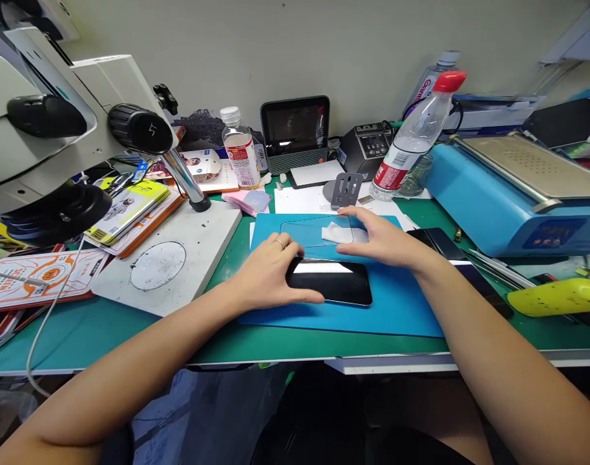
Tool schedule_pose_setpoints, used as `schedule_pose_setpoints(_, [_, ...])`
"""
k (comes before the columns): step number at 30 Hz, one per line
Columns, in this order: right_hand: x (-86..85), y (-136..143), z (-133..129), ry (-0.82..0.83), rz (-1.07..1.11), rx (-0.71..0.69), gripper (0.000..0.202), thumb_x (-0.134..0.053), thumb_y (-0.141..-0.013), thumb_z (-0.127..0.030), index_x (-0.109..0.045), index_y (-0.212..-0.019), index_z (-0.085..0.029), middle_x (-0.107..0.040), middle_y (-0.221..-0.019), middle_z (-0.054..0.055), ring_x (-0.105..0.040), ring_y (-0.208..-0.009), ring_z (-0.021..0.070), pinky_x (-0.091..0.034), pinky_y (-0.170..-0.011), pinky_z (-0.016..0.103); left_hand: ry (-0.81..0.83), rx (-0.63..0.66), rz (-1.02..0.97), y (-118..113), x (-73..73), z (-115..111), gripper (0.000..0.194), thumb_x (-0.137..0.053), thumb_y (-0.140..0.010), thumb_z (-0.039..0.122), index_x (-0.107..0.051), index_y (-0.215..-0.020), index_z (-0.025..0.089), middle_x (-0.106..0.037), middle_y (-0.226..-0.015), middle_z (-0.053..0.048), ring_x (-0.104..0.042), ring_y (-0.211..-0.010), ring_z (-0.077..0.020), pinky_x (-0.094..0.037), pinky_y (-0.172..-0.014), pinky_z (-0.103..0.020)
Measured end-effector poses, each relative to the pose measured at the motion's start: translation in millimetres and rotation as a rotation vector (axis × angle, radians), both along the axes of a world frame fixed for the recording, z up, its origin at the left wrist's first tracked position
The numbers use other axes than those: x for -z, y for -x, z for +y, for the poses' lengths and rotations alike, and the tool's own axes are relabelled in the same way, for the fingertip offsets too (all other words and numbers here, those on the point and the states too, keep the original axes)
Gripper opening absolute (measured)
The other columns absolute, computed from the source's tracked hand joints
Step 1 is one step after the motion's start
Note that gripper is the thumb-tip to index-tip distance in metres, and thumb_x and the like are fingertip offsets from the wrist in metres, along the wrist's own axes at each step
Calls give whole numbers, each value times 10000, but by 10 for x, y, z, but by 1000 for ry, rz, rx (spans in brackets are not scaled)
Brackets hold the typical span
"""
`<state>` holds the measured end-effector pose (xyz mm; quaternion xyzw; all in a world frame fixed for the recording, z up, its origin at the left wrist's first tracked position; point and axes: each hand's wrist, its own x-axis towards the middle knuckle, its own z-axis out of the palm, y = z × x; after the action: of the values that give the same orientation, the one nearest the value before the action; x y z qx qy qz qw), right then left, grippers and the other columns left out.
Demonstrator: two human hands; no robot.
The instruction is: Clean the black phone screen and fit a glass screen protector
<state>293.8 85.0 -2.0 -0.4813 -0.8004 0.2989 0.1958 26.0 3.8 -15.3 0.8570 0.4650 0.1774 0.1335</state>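
A black smartphone (346,287) lies screen up on the blue mat (396,316). My left hand (268,274) wraps round its left end, with the thumb along the near edge and the fingers at the far edge. Beyond the phone, a clear rounded pane (299,229), like a screen protector, rests on the mat with a crumpled white wipe (337,233) at its right part. My right hand (379,237) hovers at the pane's right end, thumb and fingers apart. Whether it touches the pane or the wipe, I cannot tell.
A microscope (152,129) stands at left on its white base (217,236). Behind the mat are a grey phone stand (347,190), a small display (295,129) and bottles (411,152). At right sit a blue machine (493,206), dark phones and a yellow-handled tool (556,297).
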Motion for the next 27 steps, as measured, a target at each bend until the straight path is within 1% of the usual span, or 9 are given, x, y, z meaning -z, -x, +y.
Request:
schedule_pose_setpoints(2, [23, 16, -8, -10, -14, -35, 791, -808, -731, -585, -566, -1415, -271, -552, -1521, 127, -482, -1418, 431, -388, -1176, 613, -29, -86, -97, 20, 4, 30, 776, -693, -777, 762, -559, -1257, 167, -621, -1141, -127, -571, -1083, -324, -498, -960, -493])
schedule_pose_setpoints(4, [45, 37, -9, -38, -29, -60, 789, -791, -742, -607, -555, -1415, -270, -542, -1524, 127, -462, -1434, 425, -383, -1179, 602, -90, -190, -160, 41, 15, 69, 822, -699, -822, 683, -454, -1414, 169, -611, -1266, -150, -555, -1183, -343, -471, -1027, -518])
schedule_pose_setpoints(7, [89, 78, -2, -91, -41, -57, 806, -764, -745, -643, -537, -1423, -271, -527, -1528, 127, -455, -1436, 424, -393, -1167, 600, -114, -294, -162, 60, 46, 130, 897, -707, -847, 606, -332, -1532, 166, -538, -1452, -188, -482, -1338, -374, -417, -1118, -552])
schedule_pose_setpoints(12, [156, 105, 14, -142, -100, -73, 788, -742, -754, -640, -541, -1402, -238, -496, -1554, 152, -384, -1483, 435, -354, -1182, 618, -7, -324, -188, 49, 119, 197, 982, -682, -852, 631, -243, -1598, 166, -474, -1545, -216, -440, -1427, -402, -384, -1164, -576])
schedule_pose_setpoints(17, [188, 82, 29, -156, -161, -82, 824, -717, -773, -661, -525, -1430, -200, -453, -1589, 180, -350, -1503, 439, -326, -1202, 607, 10, -342, -277, 28, 201, 216, 1118, -692, -830, 649, -81, -1642, 182, -462, -1561, -226, -425, -1451, -421, -370, -1166, -605])
schedule_pose_setpoints(20, [208, 64, 49, -140, -178, -69, 883, -718, -759, -684, -501, -1469, -204, -402, -1632, 181, -282, -1538, 450, -279, -1220, 635, 36, -327, -280, 19, 202, 213, 1096, -679, -841, 648, -91, -1644, 188, -453, -1572, -227, -426, -1461, -410, -370, -1170, -598])
schedule_pose_setpoints(23, [215, 4, 66, -133, -178, -60, 877, -751, -725, -674, -547, -1442, -213, -424, -1620, 180, -310, -1528, 454, -295, -1216, 634, 109, -358, -292, 24, 149, 236, 1029, -669, -840, 671, -198, -1627, 205, -473, -1566, -212, -439, -1456, -414, -385, -1158, -598])
schedule_pose_setpoints(25, [212, -63, 57, -129, -176, -43, 798, -754, -732, -645, -604, -1388, -215, -456, -1599, 177, -357, -1505, 455, -339, -1198, 621, 170, -384, -283, 35, 100, 273, 1004, -680, -820, 688, -280, -1600, 199, -496, -1551, -203, -439, -1454, -420, -395, -1152, -592])
schedule_pose_setpoints(27, [206, -130, 29, -127, -171, -6, 657, -715, -787, -597, -657, -1319, -216, -491, -1571, 170, -409, -1473, 454, -382, -1171, 611, 205, -376, -247, 46, 56, 319, 987, -701, -799, 679, -337, -1577, 195, -515, -1538, -189, -432, -1457, -414, -399, -1155, -574])
